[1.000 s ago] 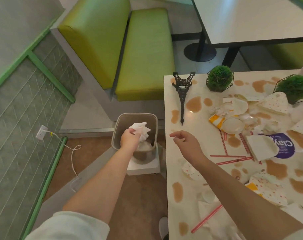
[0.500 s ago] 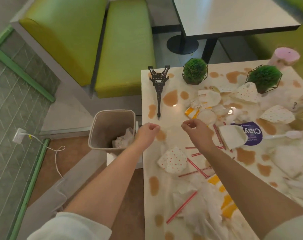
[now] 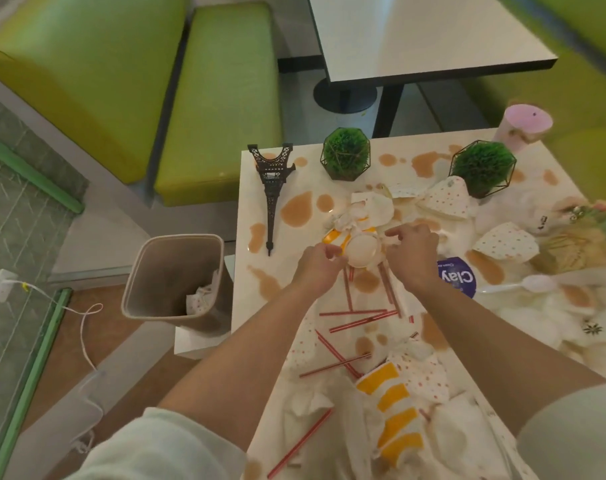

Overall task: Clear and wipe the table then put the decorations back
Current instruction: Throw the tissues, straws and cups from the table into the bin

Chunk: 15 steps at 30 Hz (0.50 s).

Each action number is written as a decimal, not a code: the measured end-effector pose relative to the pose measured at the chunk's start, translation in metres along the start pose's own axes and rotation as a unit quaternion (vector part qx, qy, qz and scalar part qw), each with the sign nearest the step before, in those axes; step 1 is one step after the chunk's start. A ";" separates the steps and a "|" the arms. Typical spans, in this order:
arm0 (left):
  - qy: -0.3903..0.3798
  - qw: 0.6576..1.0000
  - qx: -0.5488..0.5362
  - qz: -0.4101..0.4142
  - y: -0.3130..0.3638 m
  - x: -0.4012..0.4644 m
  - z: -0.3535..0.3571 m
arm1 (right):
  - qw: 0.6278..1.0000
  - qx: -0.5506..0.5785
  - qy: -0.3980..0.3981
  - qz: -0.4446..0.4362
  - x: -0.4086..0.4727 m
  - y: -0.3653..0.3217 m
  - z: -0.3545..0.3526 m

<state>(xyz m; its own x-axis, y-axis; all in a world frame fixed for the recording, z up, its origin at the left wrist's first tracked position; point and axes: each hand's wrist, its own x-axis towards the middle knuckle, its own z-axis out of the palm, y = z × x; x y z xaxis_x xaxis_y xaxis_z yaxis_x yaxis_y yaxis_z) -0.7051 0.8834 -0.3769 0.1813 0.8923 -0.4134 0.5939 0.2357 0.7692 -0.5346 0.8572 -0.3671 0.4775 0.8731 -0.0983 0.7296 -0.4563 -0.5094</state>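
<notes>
Crushed cup (image 3: 362,250) lies between both hands (image 3: 363,261).

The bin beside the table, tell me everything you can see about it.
The bin is a tan, plastic-looking container with a rounded rectangular rim and walls tapering downward. It has no lid and stands upright on the floor by the table edge, left of the person's left hand. Crumpled white paper with small dots lies against its right inner wall; most of the inside shows bare. Neither hand touches it.
</notes>
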 end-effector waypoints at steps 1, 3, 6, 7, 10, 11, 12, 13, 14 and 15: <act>0.007 1.000 0.015 0.001 0.005 0.004 0.007 | 0.999 -0.029 -0.007 -0.012 0.004 0.004 -0.002; 0.019 0.999 0.039 -0.004 0.013 0.010 0.019 | 0.996 -0.071 -0.038 -0.042 0.011 0.014 -0.003; 0.021 0.997 0.069 0.006 0.023 0.013 0.034 | 0.986 -0.113 -0.098 -0.080 0.021 0.028 -0.002; 0.024 0.996 0.085 0.013 0.025 0.014 0.039 | 0.985 -0.110 -0.106 -0.086 0.024 0.031 -0.001; 0.047 0.990 0.134 0.019 0.024 0.017 0.049 | 0.985 -0.100 -0.100 -0.100 0.029 0.038 0.004; 0.053 0.987 0.148 0.017 0.024 0.017 0.053 | 0.984 -0.106 -0.100 -0.107 0.029 0.041 0.005; 0.058 0.986 0.158 0.015 0.024 0.017 0.055 | 0.982 -0.112 -0.098 -0.114 0.029 0.045 0.007; 0.060 0.985 0.162 0.013 0.023 0.016 0.056 | 0.982 -0.115 -0.092 -0.121 0.028 0.048 0.009; 0.060 0.985 0.161 0.013 0.023 0.015 0.056 | 0.983 -0.109 -0.086 -0.124 0.028 0.051 0.011; 0.058 0.986 0.156 0.014 0.023 0.015 0.056 | 0.985 -0.094 -0.083 -0.121 0.027 0.054 0.012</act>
<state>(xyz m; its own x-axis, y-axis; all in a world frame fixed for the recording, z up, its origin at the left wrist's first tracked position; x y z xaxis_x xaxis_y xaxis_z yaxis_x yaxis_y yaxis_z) -0.6454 0.8804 -0.3927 0.1208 0.9389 -0.3224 0.8060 0.0968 0.5839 -0.4884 0.8580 -0.4070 0.2043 0.9689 -0.1393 0.8971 -0.2423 -0.3694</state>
